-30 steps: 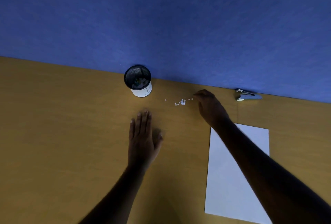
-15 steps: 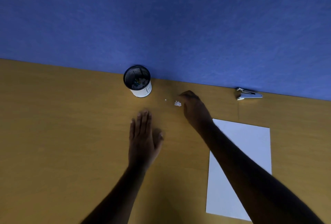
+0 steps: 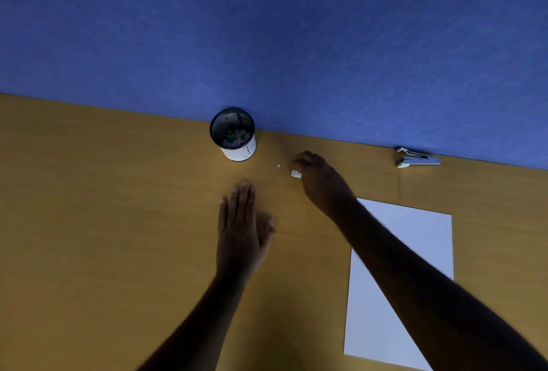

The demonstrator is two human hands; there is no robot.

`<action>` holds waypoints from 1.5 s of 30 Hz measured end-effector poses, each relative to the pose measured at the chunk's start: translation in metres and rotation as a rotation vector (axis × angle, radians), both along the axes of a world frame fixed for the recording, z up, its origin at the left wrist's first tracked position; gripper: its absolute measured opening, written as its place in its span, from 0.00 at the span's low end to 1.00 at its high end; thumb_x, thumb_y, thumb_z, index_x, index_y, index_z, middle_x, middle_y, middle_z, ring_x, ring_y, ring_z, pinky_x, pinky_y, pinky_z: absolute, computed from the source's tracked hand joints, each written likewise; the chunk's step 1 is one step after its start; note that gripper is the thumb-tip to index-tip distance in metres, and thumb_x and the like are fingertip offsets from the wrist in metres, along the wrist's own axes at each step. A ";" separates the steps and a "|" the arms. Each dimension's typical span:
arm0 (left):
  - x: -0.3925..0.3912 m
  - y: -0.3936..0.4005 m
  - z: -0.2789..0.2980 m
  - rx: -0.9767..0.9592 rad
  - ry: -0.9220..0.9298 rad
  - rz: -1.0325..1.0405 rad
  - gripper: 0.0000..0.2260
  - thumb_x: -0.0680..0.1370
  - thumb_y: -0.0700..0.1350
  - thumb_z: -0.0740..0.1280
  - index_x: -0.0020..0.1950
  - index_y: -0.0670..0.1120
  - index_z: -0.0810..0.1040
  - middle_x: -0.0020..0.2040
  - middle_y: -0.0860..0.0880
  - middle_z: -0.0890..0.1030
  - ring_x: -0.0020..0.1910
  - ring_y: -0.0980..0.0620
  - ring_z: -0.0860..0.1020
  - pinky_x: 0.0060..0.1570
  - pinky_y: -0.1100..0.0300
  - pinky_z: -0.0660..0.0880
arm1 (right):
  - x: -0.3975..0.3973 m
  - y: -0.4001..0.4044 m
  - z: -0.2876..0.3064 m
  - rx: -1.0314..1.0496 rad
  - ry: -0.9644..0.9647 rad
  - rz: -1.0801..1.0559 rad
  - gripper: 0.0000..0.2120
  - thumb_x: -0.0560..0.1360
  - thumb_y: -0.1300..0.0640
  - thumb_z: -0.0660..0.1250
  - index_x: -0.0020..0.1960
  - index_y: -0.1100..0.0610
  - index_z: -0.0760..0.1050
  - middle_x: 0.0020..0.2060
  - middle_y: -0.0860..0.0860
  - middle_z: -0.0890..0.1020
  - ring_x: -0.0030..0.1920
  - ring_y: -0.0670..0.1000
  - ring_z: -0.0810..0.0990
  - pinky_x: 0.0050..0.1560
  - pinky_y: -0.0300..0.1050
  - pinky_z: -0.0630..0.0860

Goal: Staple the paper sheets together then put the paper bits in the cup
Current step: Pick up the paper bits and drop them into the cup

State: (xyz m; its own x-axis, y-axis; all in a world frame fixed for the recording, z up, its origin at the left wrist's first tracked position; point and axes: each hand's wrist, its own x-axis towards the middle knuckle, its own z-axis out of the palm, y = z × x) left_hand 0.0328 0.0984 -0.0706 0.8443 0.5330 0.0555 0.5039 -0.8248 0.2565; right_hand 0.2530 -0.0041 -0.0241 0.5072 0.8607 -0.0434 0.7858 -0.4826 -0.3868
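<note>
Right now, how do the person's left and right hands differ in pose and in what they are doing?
The left hand lies flat on the table with fingers straight, touching nothing else; the right hand has curled fingers at the small pile of paper bits. The left hand sits nearer the person, below the cup; the right hand reaches farther, to the cup's right, its arm crossing the paper sheets. Both are bare and low over the table.

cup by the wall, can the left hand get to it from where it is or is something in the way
Probably yes. The left hand lies flat on the table, and the cup stands just beyond its fingertips with only bare tabletop between. The right hand and the paper bits sit off to the side of that path.
</note>
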 end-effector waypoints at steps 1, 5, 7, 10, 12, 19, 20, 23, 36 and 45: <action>0.000 0.000 0.000 -0.004 0.006 -0.001 0.35 0.84 0.59 0.61 0.86 0.41 0.58 0.88 0.44 0.57 0.88 0.44 0.55 0.86 0.40 0.55 | 0.004 0.001 0.000 -0.005 0.000 0.013 0.17 0.81 0.65 0.64 0.68 0.60 0.77 0.66 0.56 0.77 0.63 0.54 0.79 0.60 0.45 0.79; 0.000 0.000 -0.001 -0.007 0.001 0.003 0.35 0.84 0.58 0.62 0.86 0.41 0.58 0.88 0.44 0.57 0.88 0.44 0.55 0.86 0.40 0.55 | 0.005 -0.008 -0.011 -0.014 -0.078 0.178 0.17 0.80 0.65 0.66 0.68 0.60 0.78 0.66 0.57 0.78 0.62 0.55 0.81 0.57 0.47 0.83; 0.000 0.000 -0.001 -0.005 -0.003 0.004 0.35 0.84 0.57 0.62 0.86 0.41 0.59 0.88 0.44 0.57 0.88 0.44 0.55 0.86 0.40 0.55 | 0.005 -0.016 -0.015 -0.026 -0.115 0.247 0.19 0.78 0.66 0.68 0.69 0.60 0.77 0.67 0.59 0.78 0.64 0.56 0.81 0.58 0.49 0.83; -0.001 0.000 -0.001 -0.009 0.003 -0.002 0.35 0.84 0.57 0.62 0.86 0.41 0.58 0.88 0.44 0.57 0.88 0.44 0.55 0.86 0.40 0.54 | 0.006 -0.022 -0.012 -0.019 -0.175 0.313 0.19 0.76 0.66 0.73 0.66 0.62 0.79 0.64 0.60 0.81 0.59 0.56 0.83 0.54 0.47 0.84; 0.000 0.001 -0.001 -0.009 0.004 -0.002 0.36 0.84 0.57 0.63 0.86 0.41 0.58 0.88 0.44 0.56 0.88 0.44 0.54 0.86 0.40 0.54 | 0.007 -0.024 -0.009 -0.010 -0.184 0.324 0.17 0.76 0.64 0.72 0.65 0.61 0.79 0.62 0.58 0.80 0.56 0.53 0.83 0.52 0.43 0.80; 0.000 0.001 0.001 -0.012 0.015 -0.007 0.36 0.85 0.58 0.62 0.87 0.41 0.56 0.88 0.44 0.55 0.88 0.44 0.53 0.86 0.40 0.54 | 0.010 -0.018 -0.002 -0.026 -0.242 0.372 0.18 0.71 0.64 0.78 0.59 0.61 0.81 0.55 0.57 0.82 0.52 0.53 0.82 0.46 0.44 0.81; 0.000 0.000 0.001 -0.011 0.017 -0.009 0.36 0.85 0.58 0.62 0.87 0.41 0.56 0.88 0.44 0.55 0.88 0.44 0.53 0.86 0.40 0.54 | 0.011 -0.018 -0.003 -0.035 -0.255 0.383 0.18 0.71 0.63 0.78 0.59 0.60 0.80 0.55 0.57 0.82 0.51 0.53 0.81 0.46 0.42 0.80; 0.000 0.001 0.000 -0.006 0.009 -0.003 0.36 0.85 0.58 0.61 0.87 0.41 0.57 0.88 0.44 0.56 0.88 0.44 0.54 0.86 0.40 0.54 | 0.018 -0.018 -0.007 -0.025 -0.250 0.360 0.14 0.73 0.63 0.75 0.58 0.60 0.81 0.53 0.57 0.82 0.51 0.53 0.81 0.46 0.43 0.78; -0.001 0.001 -0.003 0.001 -0.032 -0.001 0.35 0.84 0.57 0.62 0.86 0.40 0.60 0.87 0.44 0.59 0.87 0.43 0.57 0.85 0.39 0.56 | 0.019 -0.005 0.038 0.439 0.709 -0.492 0.05 0.75 0.60 0.76 0.51 0.56 0.87 0.41 0.50 0.88 0.38 0.49 0.86 0.38 0.42 0.83; 0.001 0.000 -0.002 0.000 -0.049 0.004 0.35 0.84 0.56 0.63 0.85 0.40 0.61 0.87 0.43 0.59 0.87 0.44 0.57 0.85 0.39 0.57 | 0.013 0.073 0.091 0.613 0.757 -0.372 0.05 0.74 0.61 0.76 0.50 0.59 0.87 0.36 0.51 0.87 0.30 0.45 0.78 0.35 0.41 0.77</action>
